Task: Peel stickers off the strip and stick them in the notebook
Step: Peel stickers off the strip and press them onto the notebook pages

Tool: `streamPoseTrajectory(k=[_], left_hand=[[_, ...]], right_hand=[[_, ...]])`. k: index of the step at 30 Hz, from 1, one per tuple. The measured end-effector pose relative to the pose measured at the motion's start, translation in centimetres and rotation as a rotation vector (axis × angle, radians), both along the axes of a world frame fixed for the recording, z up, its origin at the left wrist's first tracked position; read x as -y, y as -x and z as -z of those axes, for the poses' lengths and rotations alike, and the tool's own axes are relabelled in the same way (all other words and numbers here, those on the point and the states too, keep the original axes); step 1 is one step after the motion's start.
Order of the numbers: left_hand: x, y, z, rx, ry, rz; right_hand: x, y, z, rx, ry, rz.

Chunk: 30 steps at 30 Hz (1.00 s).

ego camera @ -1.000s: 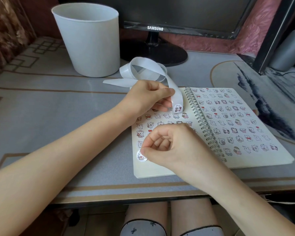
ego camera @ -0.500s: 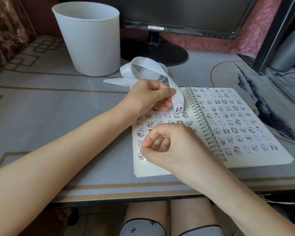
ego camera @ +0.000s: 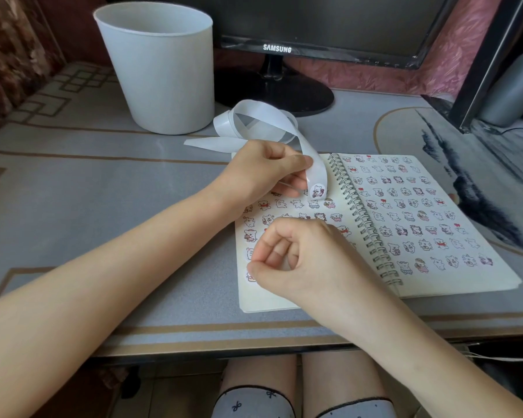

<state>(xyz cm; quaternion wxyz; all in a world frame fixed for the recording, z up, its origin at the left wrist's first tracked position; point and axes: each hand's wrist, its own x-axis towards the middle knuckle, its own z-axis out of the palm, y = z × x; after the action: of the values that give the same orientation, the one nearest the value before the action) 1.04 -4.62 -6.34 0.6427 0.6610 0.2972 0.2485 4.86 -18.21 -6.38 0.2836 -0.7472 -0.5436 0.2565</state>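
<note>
An open spiral notebook (ego camera: 272,300) lies on the desk, and small cartoon stickers fill both its pages. My left hand (ego camera: 260,170) grips a curled white backing strip (ego camera: 263,116) near its end, just above the top of the left page. One round sticker (ego camera: 317,190) sits on that end. My right hand (ego camera: 308,260) rests on the left page with its fingers curled. Its thumb tip presses a round sticker (ego camera: 250,278) at the page's left edge, and the thumb partly covers that sticker.
A white plastic bin (ego camera: 160,70) stands at the back left, and a Samsung monitor (ego camera: 314,22) stands on its round black stand (ego camera: 284,89) behind the strip. A printed mat (ego camera: 465,164) lies to the right of the notebook. The desk's front edge (ego camera: 224,336) is close to my arms.
My right thumb has slid further over the round sticker at the page's left edge and covers more of it. My left hand and the strip have barely moved.
</note>
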Motion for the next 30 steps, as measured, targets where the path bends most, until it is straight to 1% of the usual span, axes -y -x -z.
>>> streamPoseTrajectory(k=[7, 11, 15, 17, 20, 25, 30], left_hand=[[0.0, 0.0, 0.1, -0.008, -0.024, -0.001], [0.0, 0.0, 0.2, -0.008, -0.026, 0.002], [0.0, 0.0, 0.2, -0.016, -0.029, 0.005], [0.0, 0.0, 0.2, -0.014, -0.028, 0.008], [0.0, 0.0, 0.2, -0.013, -0.020, 0.006], [0.0, 0.0, 0.2, -0.015, -0.017, 0.003], [0.0, 0.0, 0.2, -0.009, -0.012, 0.005]], right_hand=[[0.2, -0.3, -0.1, -0.004, 0.001, -0.020], [0.0, -0.9, 0.2, -0.095, -0.025, -0.013], [-0.2, -1.6, 0.1, -0.246, -0.056, 0.002], [-0.3, -1.7, 0.0, -0.275, -0.051, 0.003], [-0.4, -1.6, 0.2, -0.241, -0.042, -0.011], [-0.5, -1.2, 0.7, -0.092, -0.039, -0.002], [-0.4, -1.6, 0.8, -0.103, -0.055, -0.019]])
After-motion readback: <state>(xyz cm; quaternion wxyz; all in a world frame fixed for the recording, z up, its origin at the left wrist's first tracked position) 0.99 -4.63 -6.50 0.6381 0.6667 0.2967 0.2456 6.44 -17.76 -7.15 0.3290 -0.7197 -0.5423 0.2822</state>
